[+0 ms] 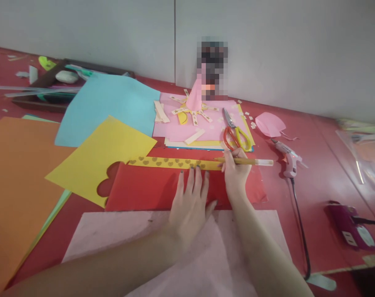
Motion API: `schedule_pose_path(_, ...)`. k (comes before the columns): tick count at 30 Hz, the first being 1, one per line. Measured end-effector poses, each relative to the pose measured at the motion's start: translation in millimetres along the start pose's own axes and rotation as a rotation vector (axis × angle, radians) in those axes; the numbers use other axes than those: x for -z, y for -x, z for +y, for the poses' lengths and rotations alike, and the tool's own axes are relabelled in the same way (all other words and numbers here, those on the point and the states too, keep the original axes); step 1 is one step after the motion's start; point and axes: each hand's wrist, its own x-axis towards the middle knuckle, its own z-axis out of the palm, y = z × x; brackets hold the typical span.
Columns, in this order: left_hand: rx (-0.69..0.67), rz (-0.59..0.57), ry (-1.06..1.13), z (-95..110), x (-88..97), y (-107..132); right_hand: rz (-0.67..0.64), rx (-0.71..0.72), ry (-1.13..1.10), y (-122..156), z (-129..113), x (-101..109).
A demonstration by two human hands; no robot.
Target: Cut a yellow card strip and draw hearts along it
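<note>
A narrow yellow paper strip with rows of brownish hearts lies across a red sheet. My left hand rests flat with its fingers spread, fingertips touching the strip's lower edge. My right hand grips a gold-brown pen with a clear end, its tip over the strip to the right of the hearts. Just beyond the right hand are scissors with one red and one yellow handle, lying on stacked pink paper.
A pink cone with patterned paper tabs stands at the back. Yellow, blue and orange sheets spread leftward, near a dark tray. A glue gun with its cord and a purple socket box lie right.
</note>
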Motion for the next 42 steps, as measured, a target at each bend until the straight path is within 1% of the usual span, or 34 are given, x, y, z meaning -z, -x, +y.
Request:
schedule_pose_path(3,0.007,-0.012,-0.008,0.5,0.2,0.5,-0.018,-0.013,0.025,-0.3,0.3,0.4)
schedule_pose_path(6,0.009,-0.025,-0.014,0.2,-0.2,0.4,-0.089,-0.023,0.062,-0.3,-0.1,0.8)
schedule_pose_path(8,-0.012,-0.019,-0.024,-0.3,-0.6,0.0,-0.143,-0.031,0.08,-0.6,-0.5,1.0)
schedule_pose_path(10,-0.059,-0.007,-0.032,-0.8,-1.2,-0.5,-0.165,-0.032,0.079,-1.1,-0.9,1.2)
schedule_pose_path(13,-0.108,0.007,-0.02,-1.3,-2.7,-1.3,-0.167,-0.033,0.058,-1.8,-2.0,1.1)
schedule_pose_path(19,-0.091,-0.021,0.039,-2.2,-4.5,-2.1,-0.142,-0.058,0.012,-1.0,-4.3,0.4)
schedule_pose_path(24,-0.08,-0.029,0.022,-1.9,-1.1,-1.6,-0.076,0.03,0.016,2.3,-6.9,-0.3)
schedule_pose_path(26,-0.065,-0.026,0.02,-1.6,0.3,-1.2,-0.071,0.06,0.029,3.8,-8.8,-0.5)
schedule_pose_path(33,-0.038,-0.022,0.033,-1.2,0.8,-1.1,-0.123,0.052,0.058,4.9,-11.3,-0.8)
schedule_pose_path(38,-0.039,-0.027,0.031,-0.8,0.1,-0.4,-0.232,0.004,0.089,2.0,-5.2,-0.9)
schedule_pose_path(42,-0.059,-0.031,0.047,-1.1,0.6,-0.6,-0.268,-0.018,0.11,0.3,-2.7,-0.3)
